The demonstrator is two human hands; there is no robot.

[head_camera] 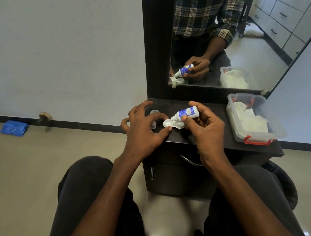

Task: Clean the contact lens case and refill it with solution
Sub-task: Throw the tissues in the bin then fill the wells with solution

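A: White plastic, the contact lens case (172,124) lies open on a dark tabletop (216,131), close to the near edge, roughly centre of view. What are the hands doing?

B: The right hand (205,130) pinches a small solution bottle (187,113) between thumb and fingers, tilted so the nozzle points toward nine o'clock and down over the case's left well. The left hand (144,130) is spread, fingers loosely fanned, with its thumb tip touching the case's near rim to steady it.

A: What could go wrong?

B: My guess: a hard squeeze overshoots the shallow well and solution runs onto the tabletop. The thumb holds only one rim, so a nudge from the nozzle might tip or slide the case. The table's front edge runs just at six o'clock of the case, so a slide that way drops it to the floor.

A: Anything else close by?

B: Small clear caps (153,118) sit under the left fingers at nine to ten o'clock of the case; a careless sweep could knock them off the left edge, which is near. A clear lidded box (255,119) with red latches sits at three o'clock, well apart.

A: Room to move?

B: A mirror (237,33) closes off twelve o'clock. Open tabletop lies between the right hand and the box.
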